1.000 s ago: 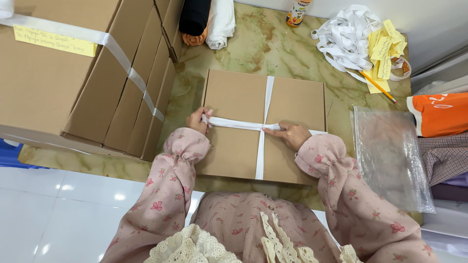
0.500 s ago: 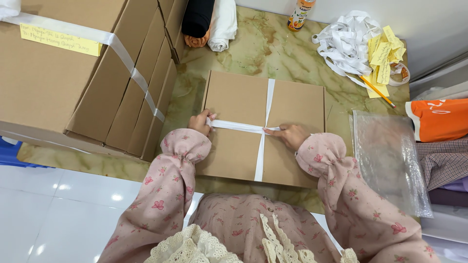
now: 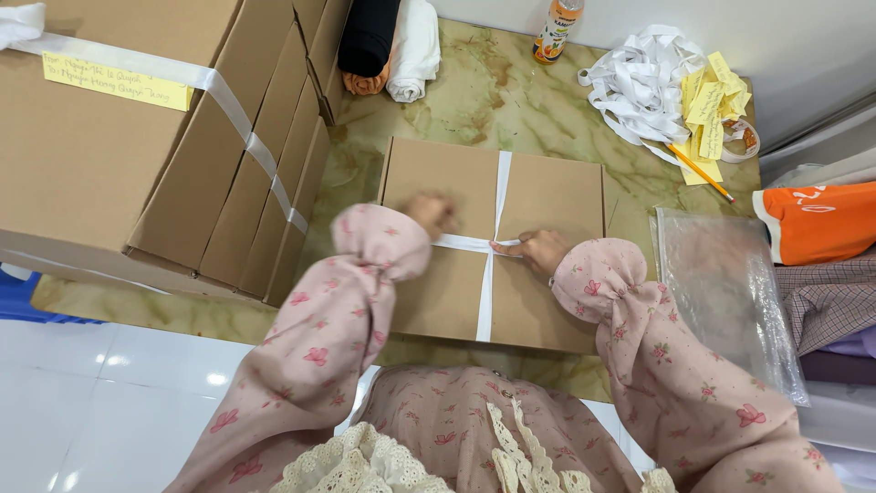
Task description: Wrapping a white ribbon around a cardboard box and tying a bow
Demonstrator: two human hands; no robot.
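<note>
- Left hand [image 3: 431, 213]: blurred above flat cardboard box [image 3: 547, 196]; finger state cannot be told.
- Right hand [image 3: 540, 249]: fingers pressed together on white ribbon [image 3: 487, 292] crossing.

Stacked cardboard boxes [image 3: 137, 137], bottle [image 3: 554, 32], yellow notes [image 3: 707, 96], pencil [image 3: 698, 171], plastic bag [image 3: 730, 292]

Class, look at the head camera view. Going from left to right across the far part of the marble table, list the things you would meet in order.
Stack of cardboard boxes → black and white rolled cloths → orange bottle → heap of white ribbon → yellow paper notes → orange garment.
</note>
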